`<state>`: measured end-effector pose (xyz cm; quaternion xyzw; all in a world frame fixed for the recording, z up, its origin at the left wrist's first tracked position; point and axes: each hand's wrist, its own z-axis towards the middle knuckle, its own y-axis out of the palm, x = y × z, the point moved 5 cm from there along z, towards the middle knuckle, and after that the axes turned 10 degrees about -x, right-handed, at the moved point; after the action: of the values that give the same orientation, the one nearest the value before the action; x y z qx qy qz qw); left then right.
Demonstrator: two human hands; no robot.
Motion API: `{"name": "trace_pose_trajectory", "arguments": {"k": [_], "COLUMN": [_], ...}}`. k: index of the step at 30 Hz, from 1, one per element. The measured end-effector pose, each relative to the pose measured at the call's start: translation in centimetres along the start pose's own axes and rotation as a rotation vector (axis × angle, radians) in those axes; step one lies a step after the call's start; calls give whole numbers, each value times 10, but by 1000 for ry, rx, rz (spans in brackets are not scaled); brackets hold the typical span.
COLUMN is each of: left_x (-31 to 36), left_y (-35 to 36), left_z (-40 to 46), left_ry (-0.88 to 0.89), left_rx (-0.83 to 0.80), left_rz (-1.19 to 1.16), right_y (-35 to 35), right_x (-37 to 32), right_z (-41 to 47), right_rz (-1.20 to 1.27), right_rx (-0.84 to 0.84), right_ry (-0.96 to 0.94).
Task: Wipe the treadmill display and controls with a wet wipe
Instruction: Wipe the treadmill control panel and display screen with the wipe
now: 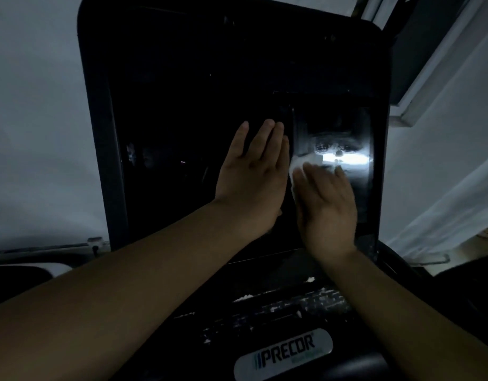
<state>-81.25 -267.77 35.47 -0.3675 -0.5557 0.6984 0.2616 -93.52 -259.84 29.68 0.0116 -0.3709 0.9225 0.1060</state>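
The treadmill's large black display (182, 119) fills the middle of the view, dark and glossy, with a bright reflection at its right side. My left hand (253, 171) lies flat on the glass near the centre, fingers stretched and close together, holding nothing. My right hand (325, 207) presses a white wet wipe (297, 165) against the screen just right of the left hand; only the wipe's upper left edge shows beyond the fingers. Below the screen sits the control panel (278, 312), with worn, flaking buttons.
A silver PRECOR badge (284, 353) sits at the console's lower edge. A pale wall (33, 119) stands behind on the left. A window frame (440, 64) and a light curtain (457, 202) are at the right. The room is dim.
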Motion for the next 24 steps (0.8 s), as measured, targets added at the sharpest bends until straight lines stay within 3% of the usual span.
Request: {"name": "trace_pose_trajectory", "arguments": {"k": [8, 19, 24], "left_x": [0, 1, 0], "left_y": [6, 10, 9], "left_z": [3, 4, 4], "left_ry": [-8, -5, -21], "left_rx": [-14, -18, -36], "left_rz": [0, 6, 19], "right_y": [-3, -3, -4], "right_x": [30, -2, 0], "right_z": [85, -78, -45], "right_rz": [-74, -1, -8], "right_rx": [74, -116, -76], "right_ry": [7, 9, -8]}}
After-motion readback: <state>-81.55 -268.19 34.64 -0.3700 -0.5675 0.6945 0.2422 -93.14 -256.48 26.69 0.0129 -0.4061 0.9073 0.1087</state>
